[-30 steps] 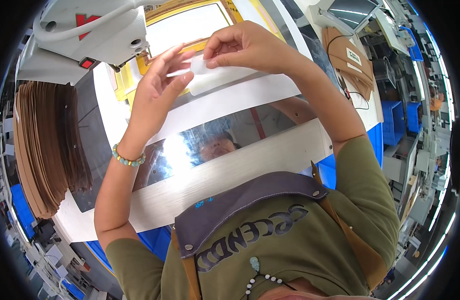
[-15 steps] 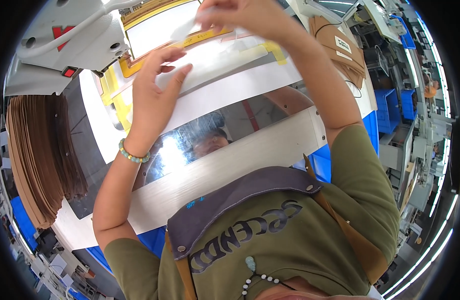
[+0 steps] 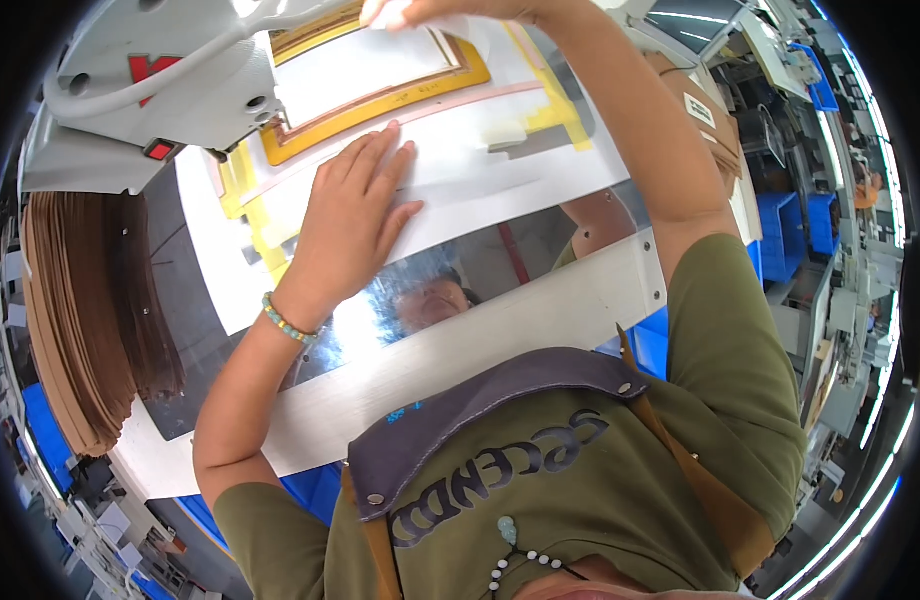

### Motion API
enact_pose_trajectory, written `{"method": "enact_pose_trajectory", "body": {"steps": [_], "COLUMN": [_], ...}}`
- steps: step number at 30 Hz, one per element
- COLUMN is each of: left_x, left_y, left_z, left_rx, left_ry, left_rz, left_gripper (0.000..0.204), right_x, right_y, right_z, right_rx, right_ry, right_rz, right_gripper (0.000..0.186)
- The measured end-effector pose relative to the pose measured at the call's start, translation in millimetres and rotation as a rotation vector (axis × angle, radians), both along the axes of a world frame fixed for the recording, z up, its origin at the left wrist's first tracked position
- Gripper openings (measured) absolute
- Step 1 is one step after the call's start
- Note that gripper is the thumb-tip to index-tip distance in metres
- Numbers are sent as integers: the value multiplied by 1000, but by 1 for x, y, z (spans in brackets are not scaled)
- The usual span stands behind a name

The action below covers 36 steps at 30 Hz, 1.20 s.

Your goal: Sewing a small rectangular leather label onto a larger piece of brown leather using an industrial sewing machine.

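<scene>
At far left stands a brown stack [image 3: 85, 320]; then, right of a grey machine [image 3: 185, 95], the left hand [image 3: 350, 222] lies palm down, fingers slightly apart, on a white sheet [image 3: 450, 145] before a yellow frame [image 3: 360, 114]; over that frame's far part hangs the right hand [image 3: 430, 8], cropped, its grip I cannot tell

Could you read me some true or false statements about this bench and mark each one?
1. The left hand is palm-down over the white sheet. True.
2. The right hand is lower in the picture than the left hand. False: the right hand is higher, at the top edge.
3. The frame beyond the left hand is blue. False: it is mainly yellow.
4. A red switch sits on the grey machine. True.
</scene>
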State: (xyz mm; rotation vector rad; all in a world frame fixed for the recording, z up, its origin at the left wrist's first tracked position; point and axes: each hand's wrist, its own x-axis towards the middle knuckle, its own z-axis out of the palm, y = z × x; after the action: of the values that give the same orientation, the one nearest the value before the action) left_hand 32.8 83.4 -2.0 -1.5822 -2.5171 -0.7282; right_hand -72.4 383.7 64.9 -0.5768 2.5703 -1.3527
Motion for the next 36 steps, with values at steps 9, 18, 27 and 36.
{"method": "enact_pose_trajectory", "body": {"steps": [9,18,27,36], "left_x": [-20,-25,-53,-60], "left_y": [-43,-68,-80,-75], "left_z": [12,-5,2,-4], "left_rx": [-22,-209,-317,-294], "left_ry": [224,312,97,99], "left_rz": [235,420,316,299], "left_gripper": [34,58,69,71], "right_x": [2,11,3,-8], "right_y": [-26,-81,-107,-68], "right_z": [-42,-34,-37,-46], "right_rx": [318,123,220,89], "right_ry": [-116,-165,-103,24], "right_rz": [131,79,74,255], "right_gripper": [29,27,24,18]}}
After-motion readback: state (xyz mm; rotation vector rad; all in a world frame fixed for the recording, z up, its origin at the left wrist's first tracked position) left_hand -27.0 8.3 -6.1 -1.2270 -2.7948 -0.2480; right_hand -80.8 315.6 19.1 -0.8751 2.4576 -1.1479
